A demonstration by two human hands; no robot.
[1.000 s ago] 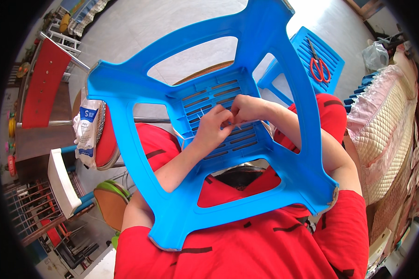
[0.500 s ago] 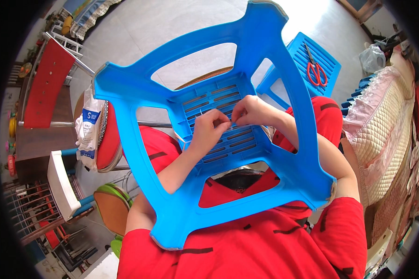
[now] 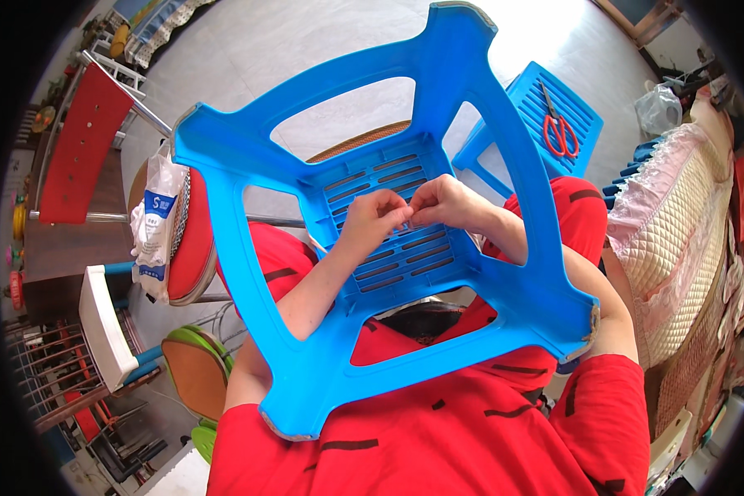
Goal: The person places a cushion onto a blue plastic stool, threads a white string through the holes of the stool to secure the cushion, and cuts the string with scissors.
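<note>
A blue plastic stool (image 3: 339, 89) lies upside down across my lap, legs pointing up toward me. Both arms pass through its side openings into the hollow. Over the slatted underside of the seat (image 3: 405, 269), my left hand (image 3: 374, 219) and my right hand (image 3: 448, 204) meet fingertip to fingertip. Each is closed in a pinch of thumb and forefinger. Whatever lies between the fingertips is too small to name. A thin pale strip shows by the slats near my left wrist.
Beyond the right legs stands another blue stool (image 3: 583, 116) with red-handled scissors (image 3: 560, 135) on top. To the left, a red-seated chair (image 3: 197, 240) bears a clear plastic package (image 3: 159, 223). A quilted cream cover (image 3: 678, 223) drapes furniture at the right. A brown-and-green seat (image 3: 194, 372) stands lower left.
The upturned stool has tilted slightly. My hands have drawn closer together, and their fingertips now touch or nearly touch.
</note>
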